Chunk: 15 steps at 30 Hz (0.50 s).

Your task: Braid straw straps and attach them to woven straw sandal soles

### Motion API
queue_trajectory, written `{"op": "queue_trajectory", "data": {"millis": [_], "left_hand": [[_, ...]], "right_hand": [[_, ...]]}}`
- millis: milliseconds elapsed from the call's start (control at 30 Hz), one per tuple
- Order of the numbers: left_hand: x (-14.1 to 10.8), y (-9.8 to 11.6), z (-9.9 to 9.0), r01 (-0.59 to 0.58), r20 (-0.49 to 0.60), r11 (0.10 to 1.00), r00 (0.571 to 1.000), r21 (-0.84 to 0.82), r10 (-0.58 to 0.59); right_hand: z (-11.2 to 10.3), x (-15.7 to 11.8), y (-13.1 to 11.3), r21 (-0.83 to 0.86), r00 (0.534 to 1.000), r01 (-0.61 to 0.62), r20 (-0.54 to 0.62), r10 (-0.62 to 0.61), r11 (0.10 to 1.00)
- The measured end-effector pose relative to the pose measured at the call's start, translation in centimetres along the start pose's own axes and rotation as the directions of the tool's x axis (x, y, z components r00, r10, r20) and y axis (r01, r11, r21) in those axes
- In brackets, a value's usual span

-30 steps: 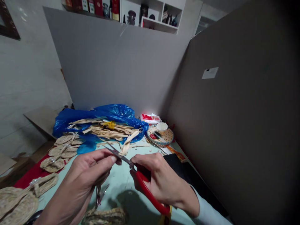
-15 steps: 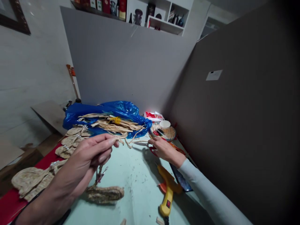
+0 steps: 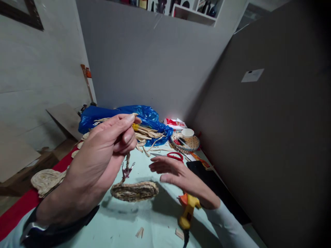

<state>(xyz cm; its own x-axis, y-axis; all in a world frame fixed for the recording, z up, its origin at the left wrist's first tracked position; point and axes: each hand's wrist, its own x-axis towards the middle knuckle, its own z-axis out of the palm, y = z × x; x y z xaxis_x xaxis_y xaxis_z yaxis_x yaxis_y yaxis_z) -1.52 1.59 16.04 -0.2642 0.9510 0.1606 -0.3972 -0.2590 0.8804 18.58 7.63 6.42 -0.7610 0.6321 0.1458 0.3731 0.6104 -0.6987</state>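
My left hand (image 3: 111, 137) is raised and pinches the end of a pale twisted fibre cord (image 3: 128, 157). From that cord, below the hand, hangs an oval coiled piece (image 3: 134, 191) with a small metal clip (image 3: 127, 170) just above it. My right hand (image 3: 178, 174) hovers to the right, fingers stretched out and thumb apart, with nothing in it. Behind its fingers lie red-handled scissors (image 3: 175, 156). A yellow glue gun (image 3: 190, 210) is below my right wrist.
Behind are a blue plastic bag (image 3: 90, 119) with straw strips (image 3: 147, 134), and a woven basket (image 3: 192, 144) with a white bowl (image 3: 187, 133). Coiled pieces (image 3: 48, 179) line the red left edge. A dark flat object (image 3: 219, 193) lies right; grey panels stand behind and right.
My right hand has let go of the scissors, which now lie on the table, and has come nearer. My left hand has risen, lifting the cord and coiled piece. The view has shifted.
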Motion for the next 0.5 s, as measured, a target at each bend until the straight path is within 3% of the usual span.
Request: {"op": "queue_trajectory", "data": {"millis": [33,100,233,333,500], "left_hand": [[0.0,0.2,0.4,-0.02,0.001,1.0,1.0,-0.007,0.02],[0.0,0.5,1.0,-0.058,0.003,0.998,0.998,-0.018,0.058],[-0.1,1.1,1.8,-0.118,-0.018,0.993,0.993,-0.026,0.118],[-0.3,1.5,1.9,-0.177,-0.035,0.984,0.984,-0.032,0.176],[-0.5,1.7,2.2,-0.246,-0.044,0.969,0.968,0.002,0.246]], "right_hand": [[0.6,-0.3,-0.6,0.169,0.999,0.025,-0.027,-0.021,0.985],[1.9,-0.6,-1.4,0.348,0.994,0.077,-0.1,-0.045,0.934],[3.1,-0.8,-2.9,0.28,0.983,0.071,-0.18,-0.021,0.957],[3.1,-1.0,-4.1,0.242,0.989,-0.002,-0.145,0.038,0.97],[3.1,-1.9,-6.0,0.564,0.997,-0.063,-0.009,0.083,0.823]]}}
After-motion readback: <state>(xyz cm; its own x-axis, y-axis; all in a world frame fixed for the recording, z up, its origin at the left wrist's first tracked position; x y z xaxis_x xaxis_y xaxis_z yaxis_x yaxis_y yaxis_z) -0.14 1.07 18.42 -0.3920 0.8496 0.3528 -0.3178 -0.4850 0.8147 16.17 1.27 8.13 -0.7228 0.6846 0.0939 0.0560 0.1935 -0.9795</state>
